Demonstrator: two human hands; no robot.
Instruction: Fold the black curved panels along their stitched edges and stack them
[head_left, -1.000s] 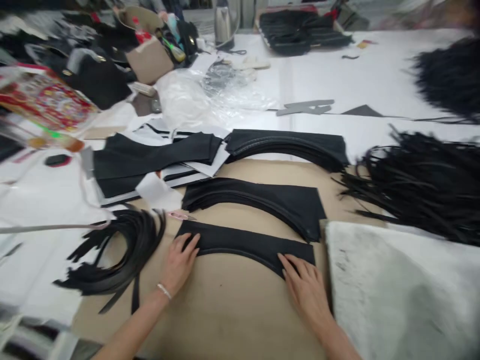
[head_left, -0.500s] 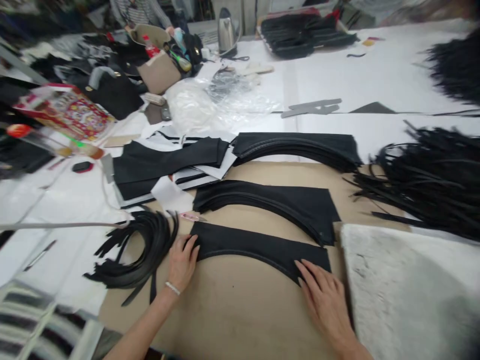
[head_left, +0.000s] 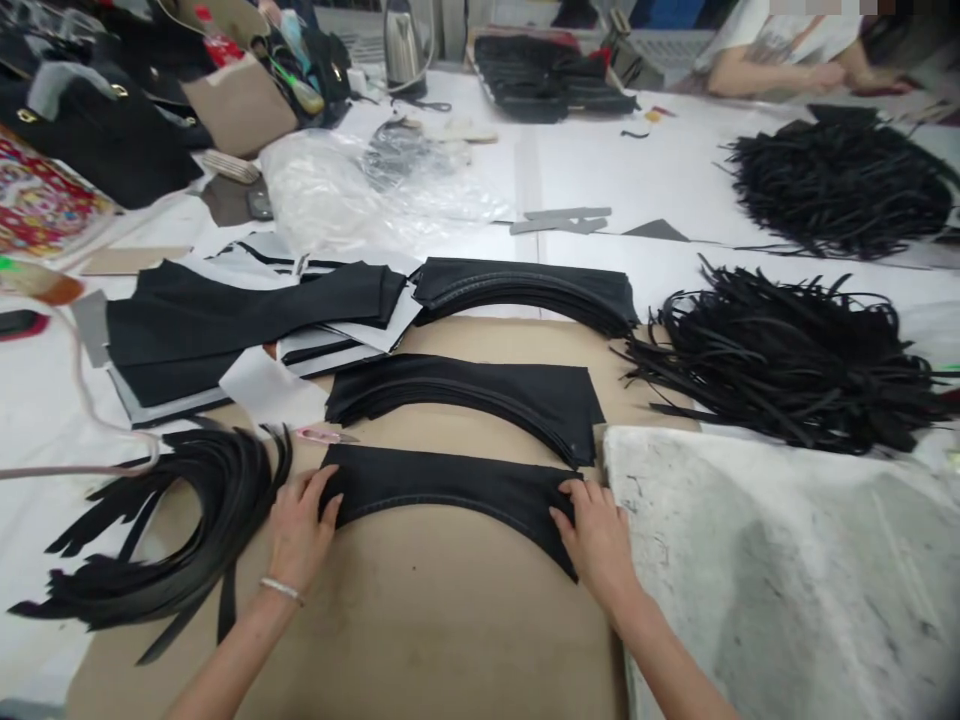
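A black curved fabric piece (head_left: 450, 485) lies flat on the brown board (head_left: 450, 620), its arched edge towards me. At its left end my left hand (head_left: 304, 525) has thumb and fingers on the fabric, gripping the edge. My right hand (head_left: 596, 530) pinches the right end between thumb and fingers. Just beyond lies a stack of similar black curved pieces (head_left: 472, 385), with another black stack (head_left: 525, 285) farther back. A pink cutter (head_left: 322, 435) rests near the left end of the middle stack.
Black strips (head_left: 195, 520) curl at the left, and tangled black strips (head_left: 787, 350) pile up at the right. A pale, stained slab (head_left: 750, 560) borders the board's right side. Black and white pieces (head_left: 247, 320) lie back left. A person's arms (head_left: 810, 75) show at the far right.
The view has swung to the right, bringing the person's arms into sight. My right hand has moved up to the right end of the black piece and closed on it.
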